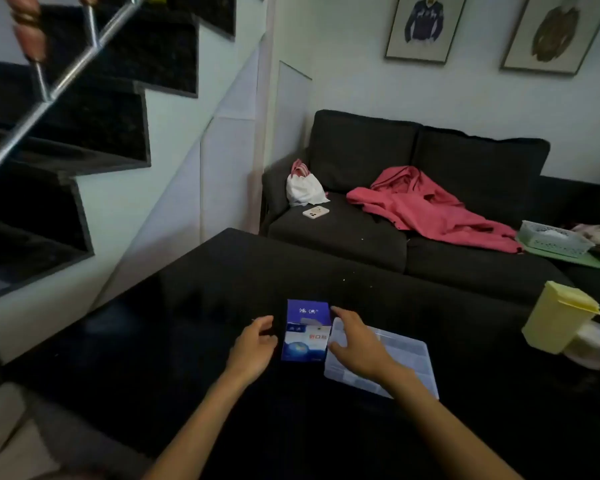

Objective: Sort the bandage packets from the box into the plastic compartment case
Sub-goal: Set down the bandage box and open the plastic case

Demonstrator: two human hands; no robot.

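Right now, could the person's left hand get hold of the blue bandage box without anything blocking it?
Probably yes. The left hand hovers open just beside the blue bandage box, with only bare black table between them. The right hand is at the box's other side, over the plastic compartment case, not in the way.

Black glossy table [187,306], blue bandage box [305,332], clear plastic compartment case [395,358], yellow container [558,320]

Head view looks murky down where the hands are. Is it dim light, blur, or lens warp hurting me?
Head view: the black table is dim and swallows detail; the blue box reads, its print soft; the clear compartment case is faint; both the left hand and the right hand are slightly blurred; wide-angle bending shows at the stair rail.
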